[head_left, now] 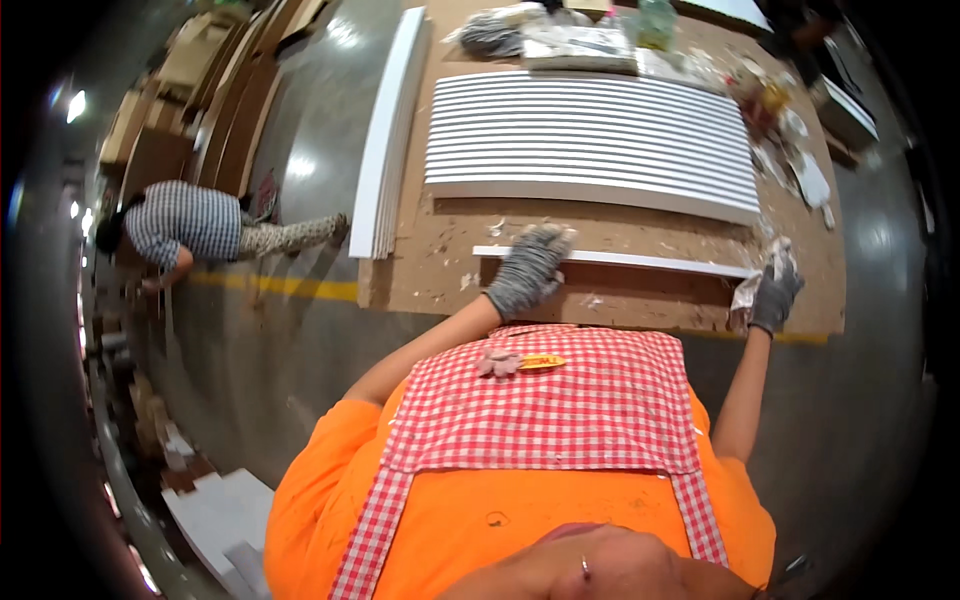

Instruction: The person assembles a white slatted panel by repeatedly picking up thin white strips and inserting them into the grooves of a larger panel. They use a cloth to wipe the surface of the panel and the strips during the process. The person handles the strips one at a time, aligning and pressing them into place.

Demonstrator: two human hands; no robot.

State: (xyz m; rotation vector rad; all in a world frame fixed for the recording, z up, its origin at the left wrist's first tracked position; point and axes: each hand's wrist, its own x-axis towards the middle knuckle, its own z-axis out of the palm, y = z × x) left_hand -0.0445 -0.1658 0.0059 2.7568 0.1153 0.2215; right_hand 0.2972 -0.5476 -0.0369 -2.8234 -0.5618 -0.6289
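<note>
A narrow board (655, 262) with a white edge lies across the near part of the brown worktable (420, 290), standing on its long edge with a brownish side toward me. My left hand (530, 268), in a grey knitted glove, closes over the board near its left end. At the board's right end is my right hand (776, 295), also gloved in grey. It is closed on a crumpled whitish rag (744, 302), which bunches around the fingers. Just beyond the board sits a long row of white-edged boards (590, 140), packed side by side.
More long white boards (388, 130) stand along the table's left edge. A wrapped white block (578, 48), a clear green bottle (656, 25) and clutter (775, 100) occupy the far and right sides. A bent-over person (190, 225) is at the left, near stacked cardboard (195, 60).
</note>
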